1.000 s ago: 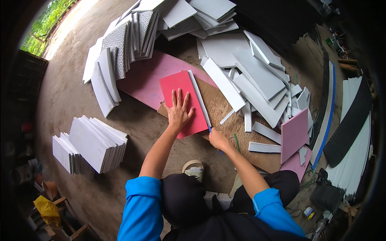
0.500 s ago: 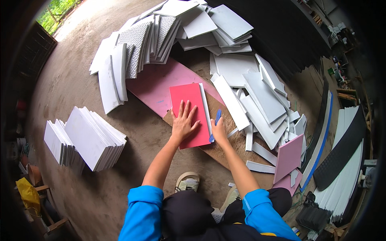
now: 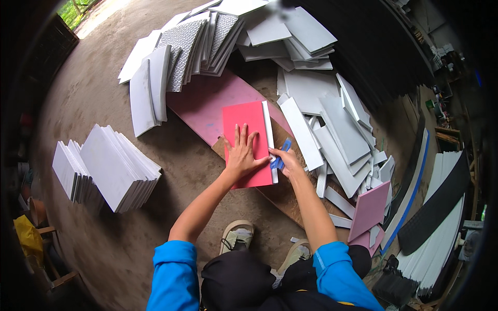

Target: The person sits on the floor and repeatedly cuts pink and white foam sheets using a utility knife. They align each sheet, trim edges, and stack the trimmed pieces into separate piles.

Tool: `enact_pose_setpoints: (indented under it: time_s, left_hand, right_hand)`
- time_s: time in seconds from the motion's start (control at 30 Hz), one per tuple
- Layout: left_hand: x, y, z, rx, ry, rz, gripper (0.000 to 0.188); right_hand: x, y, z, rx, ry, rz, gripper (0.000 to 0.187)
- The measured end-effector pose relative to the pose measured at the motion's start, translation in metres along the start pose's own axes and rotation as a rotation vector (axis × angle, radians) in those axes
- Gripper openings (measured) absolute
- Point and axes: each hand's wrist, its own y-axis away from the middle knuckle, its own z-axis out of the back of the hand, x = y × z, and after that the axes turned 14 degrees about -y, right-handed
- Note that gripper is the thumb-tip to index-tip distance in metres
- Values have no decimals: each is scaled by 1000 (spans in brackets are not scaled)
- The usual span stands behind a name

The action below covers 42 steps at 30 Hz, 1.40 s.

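Note:
A red rectangular panel lies over a white board, whose narrow strip shows along the panel's right side. My left hand rests flat on the red panel with its fingers spread. At that right edge, my right hand is closed round a blue utility knife; its thumb and fingertips reach the white strip. The knife's blade cannot be made out. Beneath the panel are a long pink board and a brown board on the floor.
White boards lean in an arc beyond the pink board. Loose white offcuts and a pink piece crowd the right side. A stack of white panels stands at left. My shoes are close to the brown board.
My right hand has turned the knife and moved slightly up and right, its fingers now against the white strip. My left hand still presses the red panel. The whole view has shifted a little.

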Motion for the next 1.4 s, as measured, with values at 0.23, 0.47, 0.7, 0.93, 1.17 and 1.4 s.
enact_pose_setpoints:
  time_s: [0.23,0.47,0.7,0.93,1.17,1.4]
  left_hand:
    - [6,-9,18,121,-5,74,82]
    - [-3,-53,80,-75,110,81,78]
    - [-81,-95,238,-183,389,-365,65]
    - [-114,-57,255,-187,308,-513,35]
    - [-127,-12,248,-209,7,-294,28]
    - [-133,-6,245,-241,16,-264,25]
  right_hand:
    - [56,42,-25,-37,91,209,39]
    - [155,130,-9,42,227,434,51]
    - [174,210,52,288,39,526,45]
    - [165,222,70,63,84,698,32]
    - [157,239,65,323,-289,284,39]
    - [149,263,32,229,424,610,17]
